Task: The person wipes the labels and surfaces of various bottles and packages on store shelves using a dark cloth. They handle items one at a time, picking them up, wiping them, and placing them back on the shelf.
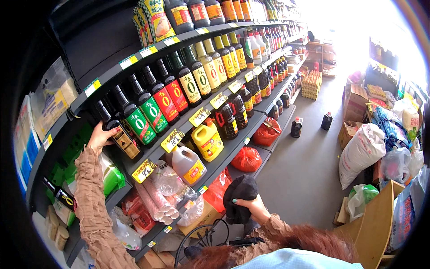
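- Head view, shop aisle: a dark sauce bottle with a gold label [120, 138] stands at the near end of a row on the middle shelf [154, 154], touching the green-labelled bottles [139, 121] beside it.
- Left hand [101, 136] is closed around this bottle's shoulder, fingers wrapped about the neck end, thumb toward the label; the sleeved forearm rises steeply from the lower edge.
- Right hand [251, 207] is held low near the body, fingers clenched on a bunched black cloth [239, 197]; its wrist is bent inward.
- Handling note, as a judgement: the bottle looks tall and top-heavy, so a grip lower on the body, with the base kept level, would likely guard against knocking its neighbours; the row is tightly packed.
- Below lie a yellow jug [208, 141], a clear jug with an orange label [189, 165] and stacked plastic cups [154, 204].
- Across the floor [304, 157], white sacks [360, 152] and cartons stand well apart from both hands.
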`<action>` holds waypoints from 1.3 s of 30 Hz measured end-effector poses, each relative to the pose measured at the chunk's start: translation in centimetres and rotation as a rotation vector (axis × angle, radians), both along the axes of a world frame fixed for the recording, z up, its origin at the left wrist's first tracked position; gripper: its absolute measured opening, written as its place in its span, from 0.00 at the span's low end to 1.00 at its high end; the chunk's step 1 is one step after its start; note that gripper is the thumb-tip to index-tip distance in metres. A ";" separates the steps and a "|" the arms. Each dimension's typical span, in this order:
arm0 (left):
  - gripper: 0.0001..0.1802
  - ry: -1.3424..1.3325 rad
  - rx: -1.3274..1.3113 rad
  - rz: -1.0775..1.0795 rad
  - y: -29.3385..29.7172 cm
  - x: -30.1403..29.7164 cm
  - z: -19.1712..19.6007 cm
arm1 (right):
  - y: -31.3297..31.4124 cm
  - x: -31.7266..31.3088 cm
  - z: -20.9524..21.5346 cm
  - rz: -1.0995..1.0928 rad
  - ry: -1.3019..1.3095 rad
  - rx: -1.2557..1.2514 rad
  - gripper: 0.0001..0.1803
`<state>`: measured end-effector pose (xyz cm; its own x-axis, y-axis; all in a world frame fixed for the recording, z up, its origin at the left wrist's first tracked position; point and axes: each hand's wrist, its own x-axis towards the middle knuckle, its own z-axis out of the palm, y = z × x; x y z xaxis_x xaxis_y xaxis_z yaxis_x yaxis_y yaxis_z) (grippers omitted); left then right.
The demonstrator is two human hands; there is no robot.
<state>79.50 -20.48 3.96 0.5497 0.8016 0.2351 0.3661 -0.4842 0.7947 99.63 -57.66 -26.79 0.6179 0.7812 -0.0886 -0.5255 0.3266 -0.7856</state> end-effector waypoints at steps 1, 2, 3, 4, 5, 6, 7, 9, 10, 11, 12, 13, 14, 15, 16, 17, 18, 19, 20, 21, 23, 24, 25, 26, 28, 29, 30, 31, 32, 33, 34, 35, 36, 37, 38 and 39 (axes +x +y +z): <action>0.39 -0.001 0.008 -0.010 -0.1 -0.1 0.1 | 0.0 0.0 -0.1 0.001 0.007 0.013 0.17; 0.40 -0.013 0.000 -0.008 0.0 0.1 -0.1 | 0.0 0.0 -0.2 -0.002 0.014 0.020 0.18; 0.40 -0.025 -0.009 -0.005 0.1 0.2 -0.3 | 0.0 -0.1 -0.2 -0.006 0.024 0.018 0.18; 0.40 -0.036 -0.016 0.000 0.0 0.3 -0.5 | -0.1 -0.2 -0.1 -0.010 0.035 0.017 0.18; 0.41 0.017 -0.010 0.065 -1.1 0.6 -0.3 | -0.1 -0.1 0.2 -0.012 0.040 0.019 0.18; 0.42 0.069 -0.003 0.133 -2.1 0.7 -0.2 | -0.2 -0.2 0.4 -0.016 0.033 0.009 0.19; 0.44 0.067 -0.025 0.128 -1.2 0.5 -0.8 | -0.3 -0.3 0.6 -0.018 0.027 -0.001 0.19; 0.42 0.022 -0.008 0.097 -0.7 -0.1 -1.0 | -0.2 -0.6 0.7 -0.010 0.018 0.009 0.19; 0.41 -0.006 0.017 0.079 -0.1 -0.6 -1.0 | -0.2 -0.8 0.5 -0.005 0.021 0.024 0.19; 0.39 -0.006 0.024 0.068 -0.9 0.2 -1.0 | -0.1 -0.6 0.3 -0.008 0.016 0.032 0.19; 0.38 0.004 0.025 0.052 -0.9 -0.1 -0.9 | 0.0 -0.7 0.3 0.000 0.013 0.028 0.19; 0.38 -0.026 0.016 0.016 -0.6 -0.4 -0.8 | -0.1 -0.8 0.5 0.011 0.010 0.025 0.19; 0.39 -0.042 0.012 0.019 -1.3 0.5 -0.7 | -0.3 -0.7 0.6 0.006 0.008 0.014 0.18; 0.40 -0.049 0.030 0.014 -0.6 0.7 -1.0 | -0.3 -0.7 0.7 -0.022 -0.030 0.015 0.16; 0.40 -0.045 0.042 0.024 -1.2 1.2 -1.1 | -0.2 -0.7 0.7 -0.021 -0.021 0.026 0.16; 0.40 -0.023 0.058 0.037 -1.4 1.1 -1.1 | -0.1 -0.9 0.7 -0.010 -0.009 0.036 0.16; 0.40 -0.028 0.061 0.040 -1.3 0.6 -1.2 | 0.1 -1.1 0.8 0.011 0.007 0.050 0.16; 0.40 -0.027 0.090 0.066 -1.6 0.1 -1.3 | 0.1 -1.5 1.3 0.030 0.007 0.025 0.17; 0.40 -0.033 0.097 0.046 -1.5 0.1 -1.5 | 0.2 -1.6 1.3 0.007 -0.004 0.032 0.18; 0.41 -0.006 0.112 0.073 -2.1 0.1 -1.6 | 0.2 -1.7 1.2 -0.015 -0.013 0.041 0.19; 0.43 0.001 0.043 0.073 -1.3 -0.2 -1.9 | 0.2 -1.8 1.2 -0.021 0.007 0.046 0.21; 0.41 0.005 0.056 0.124 -1.5 -0.4 -2.0 | 0.3 -1.9 0.9 -0.010 0.019 0.041 0.21; 0.39 0.057 -0.007 0.068 -1.9 -1.1 -1.6 | 0.6 -1.9 0.5 -0.007 0.012 0.040 0.22; 0.38 0.064 -0.036 0.045 -0.5 0.2 -2.9 | 0.5 -1.6 -0.2 -0.060 -0.008 0.012 0.22; 0.31 0.152 -0.105 0.052 0.3 0.5 -4.2 | 0.5 -1.5 -0.5 -0.059 0.011 0.001 0.22; 0.30 0.119 -0.106 0.015 0.8 1.3 -4.8 | 0.3 -1.3 -0.3 -0.085 -0.007 -0.007 0.23; 0.28 0.108 -0.093 0.023 0.4 0.6 -5.0 | 0.5 -1.5 -0.6 -0.069 0.002 0.001 0.23; 0.27 0.101 -0.091 0.023 0.2 0.0 -5.0 | 0.5 -1.7 -0.8 -0.043 0.012 -0.004 0.24; 0.26 0.082 -0.092 0.005 -0.1 -0.2 -5.0 | 0.5 -1.7 -0.7 -0.035 0.011 -0.012 0.24; 0.27 0.102 -0.079 -0.001 -1.1 0.0 -4.7 | 0.6 -1.7 -0.7 -0.032 0.011 -0.016 0.24; 0.29 0.083 -0.070 0.032 -0.5 0.1 -5.0 | 0.7 -1.7 -0.9 -0.033 0.006 -0.019 0.24; 0.30 0.068 -0.051 0.029 -0.7 0.2 -5.1 | 0.8 -1.6 -1.1 -0.033 -0.002 -0.019 0.25; 0.31 0.052 -0.032 0.025 -0.9 0.4 -5.2 | 0.9 -1.5 -1.1 -0.034 -0.009 -0.020 0.25; 0.33 0.035 -0.019 0.036 -1.3 0.8 -5.3 | 0.9 -1.6 -1.1 -0.037 -0.012 -0.031 0.25; 0.34 0.047 -0.006 0.061 -0.9 0.7 -5.4 | 1.0 -1.6 -1.1 -0.034 -0.015 -0.037 0.25; 0.34 0.028 -0.007 0.080 -0.5 0.8 -5.5 | 1.1 -1.7 -1.0 -0.032 -0.019 -0.043 0.24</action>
<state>80.27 -21.02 -1.51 0.4899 0.8448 0.2151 0.4254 -0.4470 0.7869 97.90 -56.55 -27.81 0.6443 0.7569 -0.1098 -0.5003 0.3084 -0.8091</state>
